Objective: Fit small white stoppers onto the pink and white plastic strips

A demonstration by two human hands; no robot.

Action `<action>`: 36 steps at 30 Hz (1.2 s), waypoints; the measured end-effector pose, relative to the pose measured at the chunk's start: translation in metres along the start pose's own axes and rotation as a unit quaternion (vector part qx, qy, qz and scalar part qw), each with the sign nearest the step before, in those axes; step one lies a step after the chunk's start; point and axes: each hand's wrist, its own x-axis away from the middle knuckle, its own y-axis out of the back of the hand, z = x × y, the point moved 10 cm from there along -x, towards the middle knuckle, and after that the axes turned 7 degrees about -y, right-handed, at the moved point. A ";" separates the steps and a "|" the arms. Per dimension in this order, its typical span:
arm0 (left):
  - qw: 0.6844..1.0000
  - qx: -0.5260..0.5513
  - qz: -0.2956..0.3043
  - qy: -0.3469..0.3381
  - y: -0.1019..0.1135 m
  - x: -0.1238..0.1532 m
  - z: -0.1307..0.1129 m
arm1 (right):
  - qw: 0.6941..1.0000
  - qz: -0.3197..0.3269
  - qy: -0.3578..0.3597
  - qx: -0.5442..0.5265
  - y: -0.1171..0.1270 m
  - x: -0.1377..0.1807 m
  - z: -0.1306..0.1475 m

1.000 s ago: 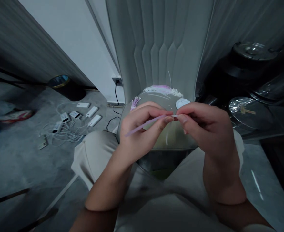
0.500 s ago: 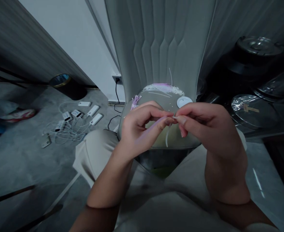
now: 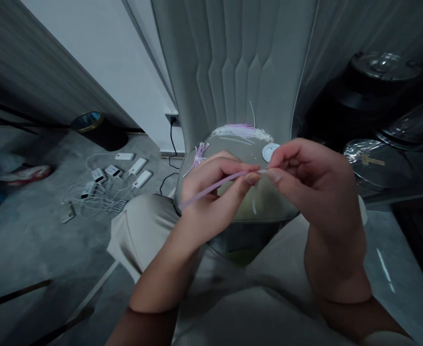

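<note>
My left hand pinches a thin purple strip between thumb and forefinger. The strip's long end slants back across that hand toward the wrist. Its whitish tip pokes out past the fingertips, where the thumb and forefinger of my right hand are closed on it. Both hands are above the grey chair seat. Below them a short white strip is visible, partly hidden. Behind my left hand lies a bunch of purple and white strips. Farther back is a heap of white and purple strips.
A round white lid-like disc lies on the seat beside my right hand. White devices with tangled cables are on the floor at left, near a dark bin. Plastic-wrapped round items stand at right.
My hands have drawn slightly apart, showing the strip's whitish tip between them. The purple length has swung up and now lies across the back of my left thumb area.
</note>
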 end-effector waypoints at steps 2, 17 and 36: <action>1.000 -0.011 -0.009 -0.021 0.001 -0.001 -0.007 | 1.000 0.007 0.000 -0.008 -0.003 0.002 0.002; 0.997 0.064 -0.020 0.036 0.000 0.000 -0.002 | 0.999 0.021 0.017 -0.039 -0.008 0.002 0.006; 0.994 0.094 0.009 0.050 -0.004 0.002 -0.011 | 0.996 0.034 0.059 0.064 -0.004 0.016 0.023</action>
